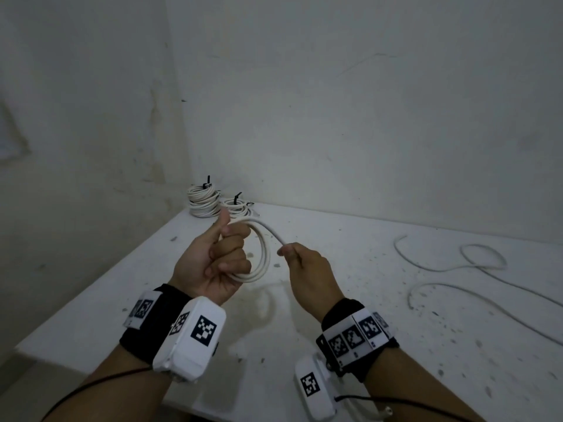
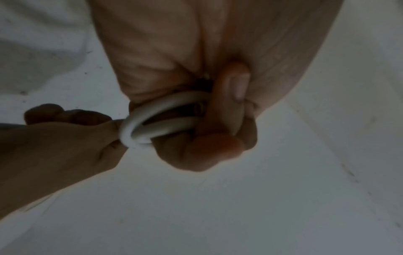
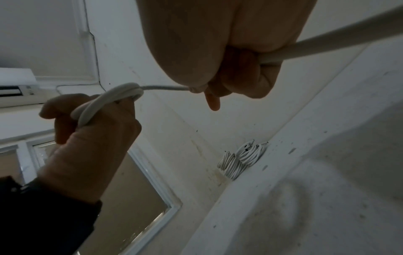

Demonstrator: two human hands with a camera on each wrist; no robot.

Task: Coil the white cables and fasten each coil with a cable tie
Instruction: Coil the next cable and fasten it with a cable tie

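My left hand (image 1: 227, 251) grips a small coil of white cable (image 1: 264, 254) above the table, fingers curled through its loops and thumb up. In the left wrist view the loops (image 2: 152, 120) pass under my curled fingers. From the coil a strand runs right to my right hand (image 1: 294, 254), which pinches the cable (image 3: 305, 46) in a closed fist; the cable leaves the fist on both sides. The cable's loose length (image 1: 475, 269) lies in loops on the table at the right.
Finished white coils (image 1: 202, 199) bound with black ties are stacked in the table's far left corner, also visible from the right wrist (image 3: 242, 158). The white speckled table (image 1: 365, 300) meets walls behind and on the left. Its front edge is near my forearms.
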